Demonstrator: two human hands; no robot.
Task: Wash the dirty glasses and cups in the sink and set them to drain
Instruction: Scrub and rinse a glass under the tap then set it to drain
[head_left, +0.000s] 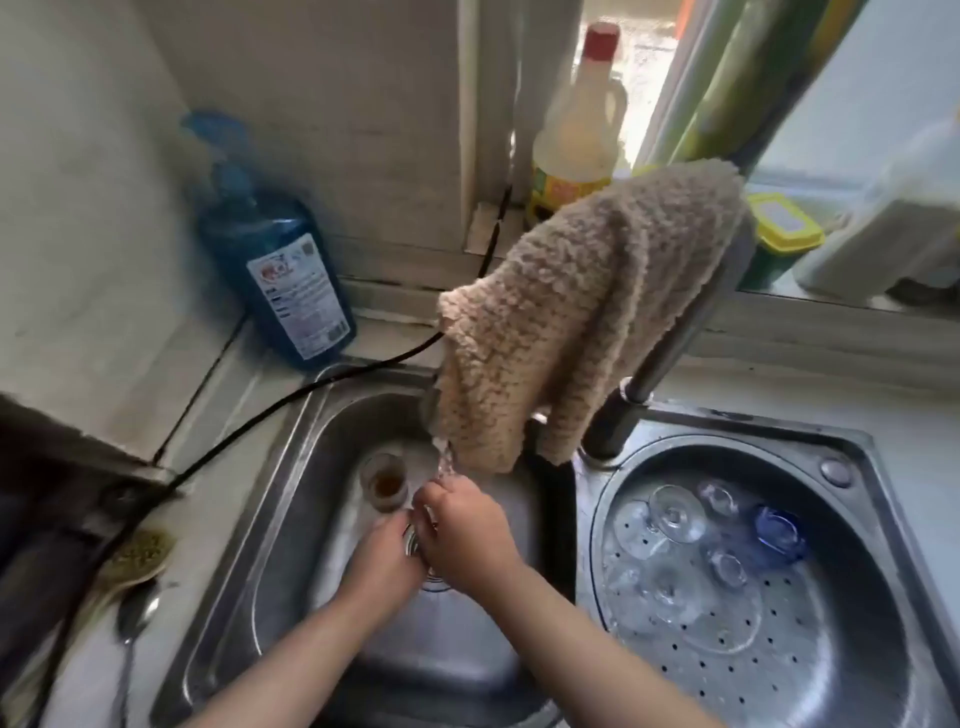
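At frame centre, my left hand (382, 558) and right hand (467, 525) gripped a clear glass (418, 525) together under running water (444, 462).

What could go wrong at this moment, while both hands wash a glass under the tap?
The beige cloth draped over the tap hangs into the water stream and may slip down onto the hands. The dirty glass stands close to the left hand, so a bump could tip it. The washed glasses crowd the perforated tray and could knock together.
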